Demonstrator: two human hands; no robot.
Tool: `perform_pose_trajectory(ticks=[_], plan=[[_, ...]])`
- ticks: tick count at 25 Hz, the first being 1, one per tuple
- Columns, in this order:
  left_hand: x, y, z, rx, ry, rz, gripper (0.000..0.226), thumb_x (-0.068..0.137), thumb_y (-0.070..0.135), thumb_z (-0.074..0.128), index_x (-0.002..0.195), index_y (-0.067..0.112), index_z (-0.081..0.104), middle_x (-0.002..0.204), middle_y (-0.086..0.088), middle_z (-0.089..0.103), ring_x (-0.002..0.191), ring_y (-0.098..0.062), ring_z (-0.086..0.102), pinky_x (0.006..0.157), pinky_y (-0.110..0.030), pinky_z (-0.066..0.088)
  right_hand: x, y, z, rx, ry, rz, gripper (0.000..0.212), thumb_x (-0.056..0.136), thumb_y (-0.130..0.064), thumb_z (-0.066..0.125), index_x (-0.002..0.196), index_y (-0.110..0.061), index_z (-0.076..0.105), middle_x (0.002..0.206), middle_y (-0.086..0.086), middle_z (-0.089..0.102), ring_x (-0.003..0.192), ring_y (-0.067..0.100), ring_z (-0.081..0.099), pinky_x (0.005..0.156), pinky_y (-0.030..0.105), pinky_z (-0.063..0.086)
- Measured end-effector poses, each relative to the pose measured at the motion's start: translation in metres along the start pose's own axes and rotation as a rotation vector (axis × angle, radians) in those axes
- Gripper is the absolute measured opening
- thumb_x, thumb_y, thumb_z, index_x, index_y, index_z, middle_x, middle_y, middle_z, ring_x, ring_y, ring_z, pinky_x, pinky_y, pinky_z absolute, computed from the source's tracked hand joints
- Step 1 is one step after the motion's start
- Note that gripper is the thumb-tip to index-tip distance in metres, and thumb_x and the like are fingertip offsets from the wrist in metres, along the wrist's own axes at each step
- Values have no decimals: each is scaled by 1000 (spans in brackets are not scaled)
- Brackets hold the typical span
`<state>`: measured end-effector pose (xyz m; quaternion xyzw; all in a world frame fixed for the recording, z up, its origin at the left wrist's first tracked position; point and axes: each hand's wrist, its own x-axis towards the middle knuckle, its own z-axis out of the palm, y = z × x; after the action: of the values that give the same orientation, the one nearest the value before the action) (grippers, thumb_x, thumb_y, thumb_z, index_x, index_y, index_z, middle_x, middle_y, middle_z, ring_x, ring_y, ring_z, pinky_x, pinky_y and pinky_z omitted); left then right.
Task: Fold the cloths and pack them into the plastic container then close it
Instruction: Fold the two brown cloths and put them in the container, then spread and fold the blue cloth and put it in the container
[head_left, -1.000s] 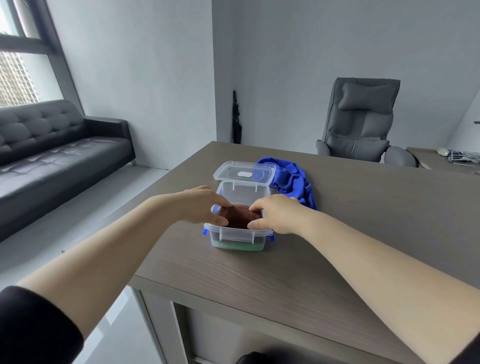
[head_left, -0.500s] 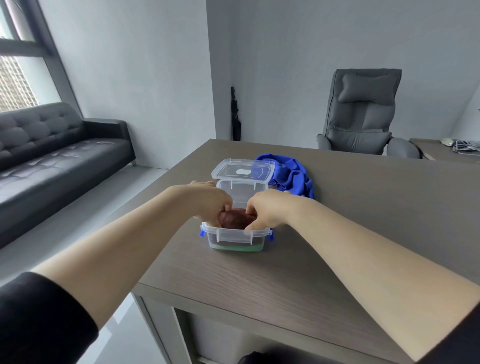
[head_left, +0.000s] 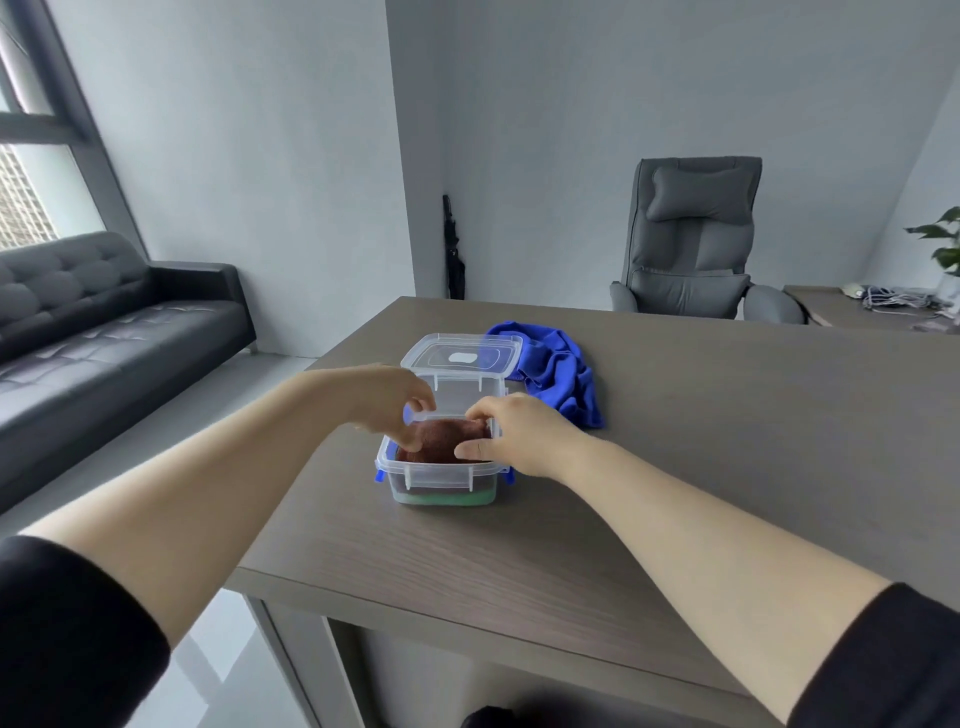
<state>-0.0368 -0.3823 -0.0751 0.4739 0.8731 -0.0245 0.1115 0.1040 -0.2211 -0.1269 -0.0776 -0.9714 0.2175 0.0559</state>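
Observation:
A clear plastic container (head_left: 439, 475) with blue side clips stands on the grey desk (head_left: 675, 415). A green cloth (head_left: 444, 499) lies at its bottom and a folded brown cloth (head_left: 441, 441) sits on top of it. My left hand (head_left: 395, 405) and my right hand (head_left: 511, 434) both reach into the container, fingers pressing on the brown cloth from either side. The clear lid (head_left: 462, 356) lies just behind the container. A crumpled blue cloth (head_left: 558, 371) rests on the desk to the right of the lid.
A grey office chair (head_left: 696, 244) stands behind the desk. A black sofa (head_left: 104, 322) runs along the left wall under the window. A side desk (head_left: 831, 312) with cables and a plant is at far right. A black umbrella (head_left: 454, 249) leans in the corner.
Both hands have stayed on the brown cloth, pushing it deeper into the container. The camera has tilted up and back a little, so more of the room shows.

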Motion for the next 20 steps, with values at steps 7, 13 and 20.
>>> perform_pose_trajectory(ticks=[7, 13, 20], plan=[[1, 71, 33, -15, 256, 30, 27, 97, 21, 40, 113, 23, 62, 112, 2, 64, 97, -20, 57, 85, -41, 51, -19, 5, 36, 173, 284, -11, 28, 100, -30, 43, 107, -13, 64, 110, 8, 62, 106, 25, 55, 91, 39, 45], [0, 76, 46, 11, 334, -89, 26, 87, 14, 43, 103, 26, 61, 99, 2, 65, 89, -23, 59, 63, -33, 46, -25, 10, 48, 279, 349, -49, 27, 99, -24, 43, 115, -14, 63, 117, 6, 62, 111, 22, 54, 94, 38, 43], [30, 145, 70, -243, 637, 34, 27, 89, 10, 43, 109, 16, 59, 108, -4, 60, 98, -28, 56, 78, -41, 48, -35, 80, 20, 46, 406, 74, 27, 96, -12, 41, 104, -4, 66, 110, 9, 66, 107, 26, 57, 86, 32, 43]])
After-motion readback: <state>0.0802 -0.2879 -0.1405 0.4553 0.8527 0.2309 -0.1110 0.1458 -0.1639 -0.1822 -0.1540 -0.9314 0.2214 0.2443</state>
